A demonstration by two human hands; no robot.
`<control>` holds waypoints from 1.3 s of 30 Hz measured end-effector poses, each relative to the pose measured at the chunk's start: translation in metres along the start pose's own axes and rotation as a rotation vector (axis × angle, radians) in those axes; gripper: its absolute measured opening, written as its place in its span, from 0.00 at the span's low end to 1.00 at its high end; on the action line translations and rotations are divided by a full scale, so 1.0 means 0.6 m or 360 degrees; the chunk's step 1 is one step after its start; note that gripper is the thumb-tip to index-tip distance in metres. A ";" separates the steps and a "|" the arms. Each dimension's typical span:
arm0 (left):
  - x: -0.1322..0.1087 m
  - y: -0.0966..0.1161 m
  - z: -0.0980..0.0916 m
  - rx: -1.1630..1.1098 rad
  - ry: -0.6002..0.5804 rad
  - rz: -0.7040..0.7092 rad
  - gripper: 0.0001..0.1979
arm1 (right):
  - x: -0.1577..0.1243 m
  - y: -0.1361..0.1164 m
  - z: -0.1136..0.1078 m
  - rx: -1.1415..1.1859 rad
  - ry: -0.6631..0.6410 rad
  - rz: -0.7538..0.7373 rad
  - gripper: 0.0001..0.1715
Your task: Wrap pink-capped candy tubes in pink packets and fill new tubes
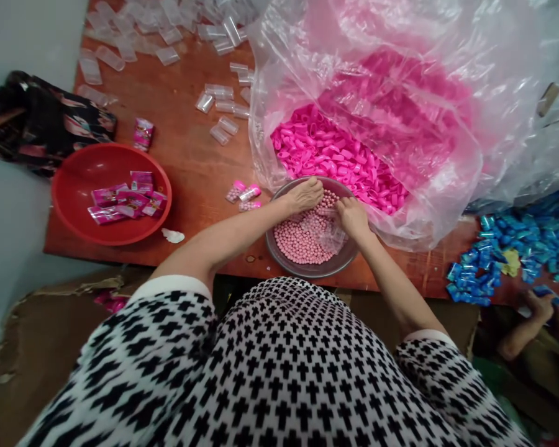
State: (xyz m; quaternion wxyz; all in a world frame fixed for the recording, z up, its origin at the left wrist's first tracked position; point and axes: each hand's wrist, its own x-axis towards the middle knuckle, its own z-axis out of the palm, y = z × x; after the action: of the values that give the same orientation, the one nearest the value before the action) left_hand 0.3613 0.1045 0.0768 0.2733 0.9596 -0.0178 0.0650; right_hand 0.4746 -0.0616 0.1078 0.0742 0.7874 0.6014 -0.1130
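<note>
Left hand (pixel 302 195) over pink round pellets (pixel 298 239) in grey round bowl (pixel 312 271), right hand (pixel 351 218) apart, grip on clear plastic tube (pixel 330 231) unclear; three capped clear tubes (pixel 242 195) done beside bowl, heap of pink plastic caps (pixel 335 155) left.

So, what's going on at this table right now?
A person has their left hand down among pink round beads in a grey metal bowl, with their right hand at a clear plastic tube over the beads. Beside the bowl lie a few clear tubes with pink caps. A clear plastic bag of pink caps sits behind it, and a round red plastic bowl holds pink packets. A co-worker's hand is by a heap of blue items.
</note>
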 end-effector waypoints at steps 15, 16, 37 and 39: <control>-0.069 0.029 -0.082 -0.0401 0.0510 -0.1057 0.14 | 0.029 -0.166 0.031 0.0269 -0.0015 -0.0436 0.19; -0.071 0.028 -0.081 -0.0411 0.0501 -0.1036 0.14 | 0.036 -0.171 0.035 0.0275 -0.0027 -0.0427 0.18; -0.152 0.104 -0.002 -0.2196 0.0688 -0.1119 0.26 | -0.013 -0.069 -0.095 0.2119 0.0039 -0.0250 0.23; -0.151 0.105 -0.012 -0.2168 0.0651 -0.1078 0.26 | -0.015 -0.063 -0.101 0.1923 0.0065 -0.0353 0.17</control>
State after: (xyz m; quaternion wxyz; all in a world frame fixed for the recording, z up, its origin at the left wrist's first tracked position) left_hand 0.2663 0.0548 0.1037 0.8040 0.5028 0.2904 0.1283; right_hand 0.4412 -0.0445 0.1691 -0.4090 0.6250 0.5107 -0.4257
